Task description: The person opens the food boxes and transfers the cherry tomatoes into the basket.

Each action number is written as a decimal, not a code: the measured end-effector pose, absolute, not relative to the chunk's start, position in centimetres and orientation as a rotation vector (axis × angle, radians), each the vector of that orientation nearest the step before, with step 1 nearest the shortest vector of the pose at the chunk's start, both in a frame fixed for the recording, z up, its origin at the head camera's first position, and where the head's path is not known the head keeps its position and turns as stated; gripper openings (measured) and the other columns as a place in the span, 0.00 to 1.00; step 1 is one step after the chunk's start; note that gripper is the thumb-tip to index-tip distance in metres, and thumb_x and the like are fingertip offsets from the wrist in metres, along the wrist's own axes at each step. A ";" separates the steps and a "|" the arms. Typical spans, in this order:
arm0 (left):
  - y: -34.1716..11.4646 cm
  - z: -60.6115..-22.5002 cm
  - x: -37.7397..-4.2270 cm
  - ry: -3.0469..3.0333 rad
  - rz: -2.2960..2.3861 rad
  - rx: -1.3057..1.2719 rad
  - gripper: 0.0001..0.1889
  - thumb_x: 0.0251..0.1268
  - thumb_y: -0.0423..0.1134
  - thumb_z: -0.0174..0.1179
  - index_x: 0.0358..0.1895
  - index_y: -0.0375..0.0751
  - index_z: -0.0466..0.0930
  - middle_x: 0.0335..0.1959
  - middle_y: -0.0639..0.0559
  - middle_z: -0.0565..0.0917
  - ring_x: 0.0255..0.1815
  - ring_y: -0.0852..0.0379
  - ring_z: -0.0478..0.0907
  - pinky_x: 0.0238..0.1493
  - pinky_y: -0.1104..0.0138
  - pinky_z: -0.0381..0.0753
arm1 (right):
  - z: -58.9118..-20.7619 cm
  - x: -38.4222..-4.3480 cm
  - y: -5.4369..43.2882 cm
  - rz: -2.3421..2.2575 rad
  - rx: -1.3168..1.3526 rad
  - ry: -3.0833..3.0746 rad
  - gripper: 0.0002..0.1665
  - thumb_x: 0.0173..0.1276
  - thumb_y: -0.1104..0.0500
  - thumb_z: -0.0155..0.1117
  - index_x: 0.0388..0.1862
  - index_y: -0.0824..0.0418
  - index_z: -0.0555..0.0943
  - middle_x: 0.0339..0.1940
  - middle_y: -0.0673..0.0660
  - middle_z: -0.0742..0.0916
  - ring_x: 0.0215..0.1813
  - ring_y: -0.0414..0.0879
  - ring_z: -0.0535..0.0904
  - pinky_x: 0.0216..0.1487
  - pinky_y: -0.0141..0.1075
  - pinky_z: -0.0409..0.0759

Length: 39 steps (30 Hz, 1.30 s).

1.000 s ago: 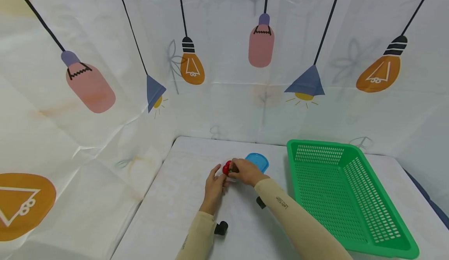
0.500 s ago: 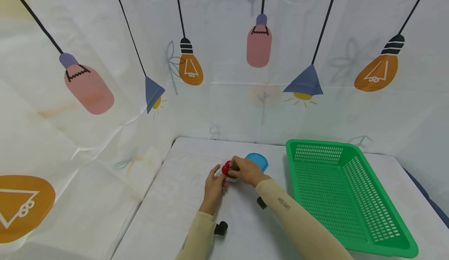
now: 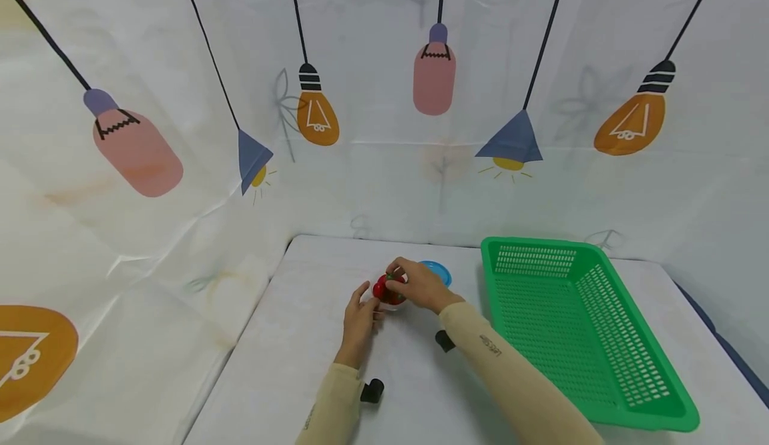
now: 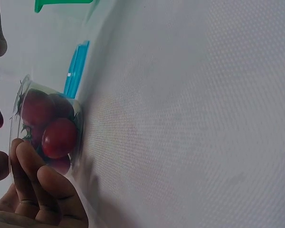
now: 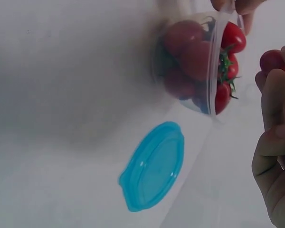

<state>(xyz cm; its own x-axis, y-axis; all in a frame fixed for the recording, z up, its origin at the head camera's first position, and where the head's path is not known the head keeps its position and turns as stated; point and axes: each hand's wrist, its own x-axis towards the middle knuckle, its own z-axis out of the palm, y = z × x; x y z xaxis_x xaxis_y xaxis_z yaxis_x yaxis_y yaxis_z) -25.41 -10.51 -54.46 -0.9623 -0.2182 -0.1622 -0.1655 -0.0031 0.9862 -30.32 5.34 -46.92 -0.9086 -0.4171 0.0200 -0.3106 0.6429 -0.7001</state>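
A clear plastic tub [image 5: 213,71] full of red tomatoes [image 4: 60,137] with green stems stands on the white table. My left hand [image 3: 359,321] is at its near left side, holding its rim between fingers and thumb, as the left wrist view shows. Above the tub's mouth, my right hand [image 3: 423,286] pinches one small red tomato [image 5: 272,61] with a green stem, clear of the others in the right wrist view. Just behind the tub lies a blue plastic lid [image 5: 157,166], partly covered by the right hand in the head view.
A large green plastic basket [image 3: 491,278] with slotted walls stands to the right, beside the right forearm. White sheeting printed with hanging lamps [image 3: 508,139] rises behind the table [image 3: 300,338] and on its left.
My right hand has lifted slightly and its fingers have opened out over the tub, showing more of the red tomatoes. The left hand keeps its place at the tub. The head view has shifted slightly.
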 end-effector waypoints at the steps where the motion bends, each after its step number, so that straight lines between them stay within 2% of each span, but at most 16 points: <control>1: -10.6 -54.4 -25.4 -2.191 -2.158 0.423 0.30 0.70 0.35 0.53 0.75 0.41 0.66 0.35 0.40 0.85 0.31 0.53 0.82 0.29 0.66 0.76 | -46.8 -30.3 5.4 -1.128 -0.602 2.713 0.14 0.74 0.54 0.66 0.55 0.55 0.79 0.52 0.57 0.87 0.43 0.47 0.82 0.43 0.40 0.84; 4: -10.6 -54.4 -25.5 -2.188 -2.168 0.435 0.30 0.70 0.36 0.54 0.75 0.42 0.67 0.36 0.41 0.85 0.31 0.53 0.81 0.29 0.66 0.76 | -46.4 -30.5 5.8 -1.114 -0.584 2.745 0.14 0.74 0.53 0.66 0.55 0.53 0.80 0.51 0.55 0.88 0.42 0.45 0.83 0.42 0.40 0.82; 13: -10.5 -54.5 -25.6 -2.170 -2.186 0.486 0.29 0.70 0.36 0.54 0.75 0.43 0.67 0.35 0.43 0.85 0.30 0.55 0.80 0.29 0.68 0.76 | -44.3 -31.2 7.8 -1.077 -0.596 2.872 0.15 0.75 0.50 0.65 0.57 0.52 0.81 0.51 0.53 0.88 0.45 0.49 0.84 0.49 0.50 0.81; 20: -10.3 -54.3 -25.5 -2.178 -2.178 0.487 0.29 0.71 0.36 0.53 0.75 0.43 0.66 0.34 0.44 0.84 0.30 0.56 0.79 0.30 0.67 0.76 | -43.5 -31.7 9.9 -1.173 -0.606 2.924 0.15 0.77 0.50 0.62 0.59 0.49 0.80 0.52 0.53 0.87 0.35 0.45 0.79 0.36 0.41 0.79; 25: -10.3 -54.3 -25.4 -2.174 -2.183 0.488 0.28 0.73 0.37 0.52 0.75 0.43 0.66 0.35 0.44 0.84 0.31 0.56 0.79 0.32 0.67 0.76 | -43.5 -32.0 11.2 -1.188 -0.617 2.983 0.16 0.76 0.51 0.63 0.59 0.52 0.80 0.50 0.55 0.87 0.34 0.46 0.79 0.35 0.39 0.79; 32: -10.3 -54.2 -25.4 -2.178 -2.187 0.510 0.27 0.75 0.38 0.51 0.76 0.44 0.66 0.36 0.45 0.84 0.33 0.54 0.80 0.35 0.66 0.78 | -42.7 -32.1 13.1 -1.229 -0.640 3.057 0.18 0.74 0.51 0.66 0.59 0.56 0.81 0.47 0.54 0.87 0.30 0.46 0.77 0.28 0.40 0.76; 39: -10.3 -54.1 -25.3 -2.176 -2.200 0.496 0.27 0.76 0.38 0.51 0.76 0.44 0.65 0.37 0.42 0.84 0.34 0.53 0.80 0.35 0.66 0.78 | -41.8 -32.1 15.4 -1.293 -0.573 3.121 0.19 0.73 0.49 0.67 0.58 0.56 0.82 0.48 0.55 0.87 0.32 0.47 0.78 0.30 0.40 0.76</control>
<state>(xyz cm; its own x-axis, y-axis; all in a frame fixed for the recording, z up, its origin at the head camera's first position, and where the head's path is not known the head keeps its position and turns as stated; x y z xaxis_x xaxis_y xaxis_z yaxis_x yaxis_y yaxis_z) -25.28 -10.30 -54.06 -0.9499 -0.2247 -0.2172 -0.2147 -0.0357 0.9760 -32.10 15.43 -41.81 -0.9048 -0.1922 0.3799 -0.4046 0.6663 -0.6264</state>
